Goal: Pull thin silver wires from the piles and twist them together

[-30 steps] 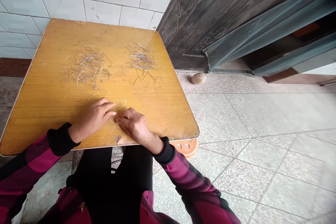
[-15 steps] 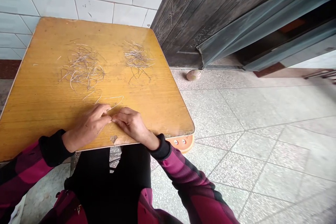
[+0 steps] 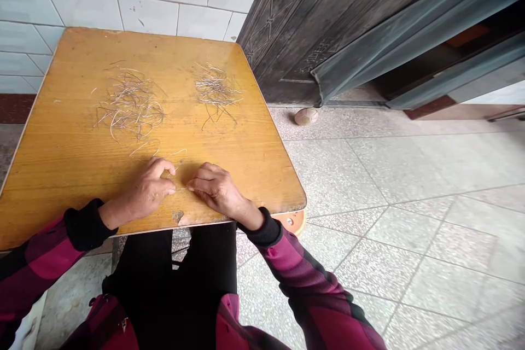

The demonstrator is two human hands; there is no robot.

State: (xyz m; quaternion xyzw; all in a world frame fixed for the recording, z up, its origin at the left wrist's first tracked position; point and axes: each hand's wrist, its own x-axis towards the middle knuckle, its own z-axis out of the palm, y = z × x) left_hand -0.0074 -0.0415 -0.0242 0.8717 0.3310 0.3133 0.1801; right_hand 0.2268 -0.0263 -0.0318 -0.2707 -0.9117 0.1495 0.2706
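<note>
Near the table's front edge, my right hand point(image 3: 215, 188) pinches a thin, pale wire point(image 3: 181, 190) between thumb and fingers. A short stretch of it runs across to the thumb of my left hand point(image 3: 150, 188). That hand is curled, its index finger arched away from the thumb, with the wire at its fingertips; its other fingers are partly hidden. A bent pale length point(image 3: 179, 152) sticks out above the left fingertips. Beyond the hands lie a larger tangled pile of wires point(image 3: 133, 101) on the left and a smaller pile point(image 3: 216, 87) on the right.
The wooden table point(image 3: 254, 164) has a worn chip at its front edge and stands against a white tiled wall point(image 3: 151, 13). An orange stool point(image 3: 296, 221) shows under its right corner. A ball point(image 3: 306, 116) lies on the floor near the dark door point(image 3: 283, 49).
My right hand has moved right, away from the left, and wire now shows between them. The left thumb and index finger have parted. The bent wire end above has drawn in.
</note>
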